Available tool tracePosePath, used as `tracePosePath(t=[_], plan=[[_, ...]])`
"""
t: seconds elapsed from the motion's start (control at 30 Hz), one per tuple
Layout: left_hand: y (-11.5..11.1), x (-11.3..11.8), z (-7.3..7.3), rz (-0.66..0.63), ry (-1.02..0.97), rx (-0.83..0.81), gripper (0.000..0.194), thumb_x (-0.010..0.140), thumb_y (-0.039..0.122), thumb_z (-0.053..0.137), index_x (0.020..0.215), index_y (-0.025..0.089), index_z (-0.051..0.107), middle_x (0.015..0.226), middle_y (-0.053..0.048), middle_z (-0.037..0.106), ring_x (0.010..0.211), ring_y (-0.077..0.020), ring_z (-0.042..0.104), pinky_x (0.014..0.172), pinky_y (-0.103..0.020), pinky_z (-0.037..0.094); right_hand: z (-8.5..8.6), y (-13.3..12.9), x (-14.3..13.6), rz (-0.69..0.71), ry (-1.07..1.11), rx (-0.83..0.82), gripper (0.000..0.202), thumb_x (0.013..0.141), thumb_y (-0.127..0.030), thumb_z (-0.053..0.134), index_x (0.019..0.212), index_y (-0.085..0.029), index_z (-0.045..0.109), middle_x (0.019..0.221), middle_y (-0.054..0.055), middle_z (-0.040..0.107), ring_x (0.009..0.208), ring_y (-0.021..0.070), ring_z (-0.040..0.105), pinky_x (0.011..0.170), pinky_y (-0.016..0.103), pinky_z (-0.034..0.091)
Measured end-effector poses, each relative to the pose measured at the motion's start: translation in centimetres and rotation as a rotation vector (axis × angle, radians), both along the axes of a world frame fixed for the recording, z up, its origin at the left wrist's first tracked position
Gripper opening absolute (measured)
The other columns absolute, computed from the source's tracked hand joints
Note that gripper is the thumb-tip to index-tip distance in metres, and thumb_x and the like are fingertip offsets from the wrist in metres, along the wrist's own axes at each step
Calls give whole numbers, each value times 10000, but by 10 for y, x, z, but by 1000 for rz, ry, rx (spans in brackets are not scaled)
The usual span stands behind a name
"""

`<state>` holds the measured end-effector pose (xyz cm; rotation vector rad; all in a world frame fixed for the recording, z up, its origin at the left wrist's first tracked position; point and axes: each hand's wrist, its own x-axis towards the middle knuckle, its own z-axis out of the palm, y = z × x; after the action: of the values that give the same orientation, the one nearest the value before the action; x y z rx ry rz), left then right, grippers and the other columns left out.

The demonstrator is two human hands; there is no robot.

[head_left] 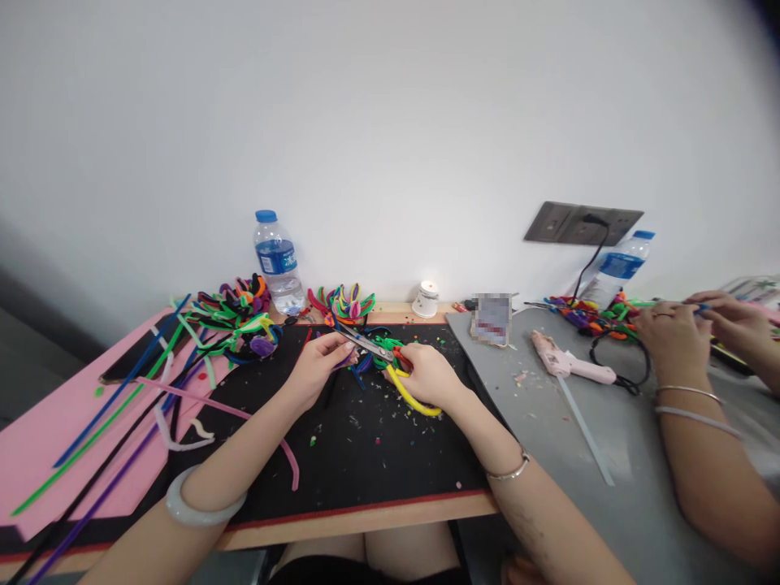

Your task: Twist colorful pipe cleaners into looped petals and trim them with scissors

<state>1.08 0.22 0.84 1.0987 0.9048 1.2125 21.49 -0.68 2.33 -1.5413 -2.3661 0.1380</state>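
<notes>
My right hand (430, 374) is closed around the handle of a pair of scissors (373, 348), whose metal blades point up and left toward my other hand. A curved yellow piece (418, 400) sticks out below the right hand; whether it belongs to the scissors' handle I cannot tell. My left hand (322, 363) pinches a small purple pipe cleaner (346, 359) beside the blades, mostly hidden by the fingers. Green pipe cleaners (385, 342) lie just behind the scissors on the black mat (366, 463).
Loose pipe cleaners (115, 406) cross a pink board (49, 431) at left. Behind stand a water bottle (277, 264), colourful bundles (344, 302) and a paper cup (425, 301). At right are a phone (491, 318), a glue gun (569, 364) and another person's hands (676, 333).
</notes>
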Motion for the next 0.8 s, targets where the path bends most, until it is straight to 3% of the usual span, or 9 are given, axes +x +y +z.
tracePosePath(t=[0.2, 0.3, 0.47, 0.6, 0.7, 0.8], plan=[[0, 0, 1, 8, 14, -20, 202, 637, 314, 689, 732, 147, 625, 639, 8, 596, 608, -99, 549, 647, -229, 445, 0, 3, 1, -36, 20, 32, 361, 759, -499, 490, 633, -164, 536, 628, 33, 544, 555, 121, 454, 502, 234, 220], [0, 0, 0, 21, 46, -20, 219, 645, 333, 679, 761, 153, 630, 670, 5, 598, 643, -110, 544, 656, -237, 437, -3, 6, 2, -147, 19, 42, 381, 739, -533, 494, 656, -165, 547, 651, 37, 559, 582, 132, 476, 506, 235, 230], [0, 1, 0, 94, 121, 61, 226, 652, 344, 669, 773, 153, 655, 776, -10, 610, 731, -121, 517, 676, -217, 395, -5, 12, 10, -371, 3, 46, 247, 744, -411, 518, 746, -172, 578, 757, 49, 602, 675, 157, 542, 538, 239, 272], [0, 2, -1, 73, 74, 6, 256, 659, 367, 659, 791, 149, 634, 699, 13, 563, 599, -80, 468, 557, -190, 369, -10, 19, 18, -480, -16, -19, 254, 727, -395, 536, 777, -152, 591, 800, 85, 608, 710, 187, 566, 563, 252, 313], [-2, 4, 0, 43, 28, -34, 250, 681, 371, 642, 781, 147, 593, 616, 46, 477, 512, -51, 408, 480, -165, 340, -16, 23, 22, -487, -5, -41, 272, 719, -397, 557, 777, -134, 592, 798, 99, 603, 721, 194, 568, 593, 257, 341], [-4, 5, 2, 7, -1, -58, 249, 684, 370, 639, 766, 152, 553, 616, 52, 470, 526, -55, 446, 505, -168, 392, -21, 27, 25, -448, 30, -24, 236, 718, -347, 576, 803, -129, 599, 796, 94, 590, 744, 189, 556, 638, 260, 362]])
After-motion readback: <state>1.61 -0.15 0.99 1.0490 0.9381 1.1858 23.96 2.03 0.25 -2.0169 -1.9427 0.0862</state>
